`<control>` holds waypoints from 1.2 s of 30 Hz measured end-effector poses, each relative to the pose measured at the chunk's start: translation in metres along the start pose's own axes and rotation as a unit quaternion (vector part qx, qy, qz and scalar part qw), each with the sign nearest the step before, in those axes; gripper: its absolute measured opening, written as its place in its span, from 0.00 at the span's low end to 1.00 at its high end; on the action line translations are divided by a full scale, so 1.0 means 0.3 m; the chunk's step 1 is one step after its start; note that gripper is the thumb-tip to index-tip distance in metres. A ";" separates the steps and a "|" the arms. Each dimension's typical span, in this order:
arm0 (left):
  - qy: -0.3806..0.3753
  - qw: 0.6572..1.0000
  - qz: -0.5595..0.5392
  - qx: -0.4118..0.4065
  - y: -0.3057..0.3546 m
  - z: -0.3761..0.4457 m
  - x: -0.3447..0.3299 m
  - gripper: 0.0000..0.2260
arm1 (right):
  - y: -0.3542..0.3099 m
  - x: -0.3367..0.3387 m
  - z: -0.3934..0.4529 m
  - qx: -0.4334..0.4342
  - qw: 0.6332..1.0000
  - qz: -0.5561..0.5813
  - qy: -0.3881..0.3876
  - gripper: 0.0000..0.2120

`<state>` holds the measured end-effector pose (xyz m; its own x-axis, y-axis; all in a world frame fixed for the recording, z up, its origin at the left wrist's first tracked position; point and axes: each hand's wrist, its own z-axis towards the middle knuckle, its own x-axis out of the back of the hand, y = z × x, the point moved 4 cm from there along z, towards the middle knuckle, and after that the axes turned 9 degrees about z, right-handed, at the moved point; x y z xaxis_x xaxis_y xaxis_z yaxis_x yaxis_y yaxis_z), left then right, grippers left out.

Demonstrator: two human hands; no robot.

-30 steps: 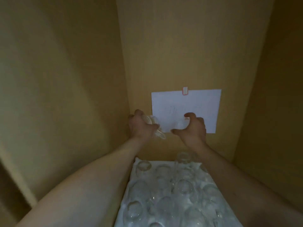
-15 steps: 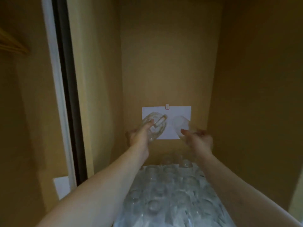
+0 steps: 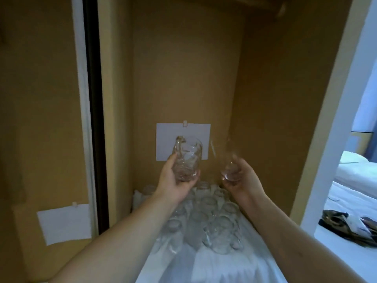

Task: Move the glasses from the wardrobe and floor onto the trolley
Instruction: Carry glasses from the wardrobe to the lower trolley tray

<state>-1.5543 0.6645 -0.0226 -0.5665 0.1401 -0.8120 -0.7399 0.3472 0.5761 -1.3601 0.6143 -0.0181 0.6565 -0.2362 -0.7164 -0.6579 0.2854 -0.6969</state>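
Note:
My left hand (image 3: 173, 180) grips a clear glass (image 3: 186, 158) by its lower part, rim tilted up toward the wardrobe's back wall. My right hand (image 3: 242, 178) holds a second clear glass (image 3: 227, 160), which is faint against the brown wall. Both glasses are raised above several clear glasses (image 3: 206, 219) standing close together on a white cloth (image 3: 214, 264) on the wardrobe shelf below my forearms. No trolley is in view.
A white paper sheet (image 3: 163, 144) is clipped to the back wall behind the glasses. Another sheet (image 3: 64, 223) hangs at lower left beside the dark door gap (image 3: 93, 119). On the right, past the white frame (image 3: 334, 139), lie a bed (image 3: 355, 180) and dark items (image 3: 346, 227).
Both hands have lifted the glasses up and back from the rear of the shelf. The view has pulled away, showing the door frame and the bed at right.

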 end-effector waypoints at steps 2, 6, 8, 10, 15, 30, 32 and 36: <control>-0.015 1.000 0.006 0.007 -0.017 -0.016 -0.027 0.22 | -0.026 0.025 -0.039 -0.015 0.999 0.017 -0.038 0.07; -0.024 0.999 0.038 0.024 -0.076 -0.035 -0.093 0.24 | -0.088 0.065 -0.111 -0.051 0.991 0.010 -0.125 0.32; -0.049 0.996 0.065 0.026 -0.118 -0.040 -0.138 0.18 | -0.138 0.083 -0.147 -0.063 0.985 0.035 -0.158 0.31; -0.071 0.994 0.080 0.039 -0.177 -0.054 -0.193 0.11 | -0.206 0.113 -0.181 -0.050 0.979 0.044 -0.192 0.23; -0.098 0.981 0.148 0.078 -0.380 -0.099 -0.356 0.24 | -0.413 0.299 -0.233 0.028 0.984 -0.069 -0.164 0.22; -0.237 0.923 0.271 0.134 -1.174 -0.208 -0.833 0.27 | -0.966 0.987 -0.464 0.080 0.992 -0.094 -0.011 0.21; -0.258 0.916 0.266 0.153 -1.259 -0.215 -0.875 0.35 | -1.009 1.071 -0.497 0.090 0.991 -0.098 0.018 0.24; -0.263 0.906 0.265 0.200 -1.427 -0.209 -0.943 0.35 | -1.076 1.211 -0.560 0.118 0.987 -0.082 0.069 0.33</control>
<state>-1.0999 0.4180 -0.0337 -0.4760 0.7709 -0.4233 -0.1643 0.3948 0.9039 -0.9714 0.2803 -0.0589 0.6799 -0.4175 -0.6029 -0.4318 0.4366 -0.7893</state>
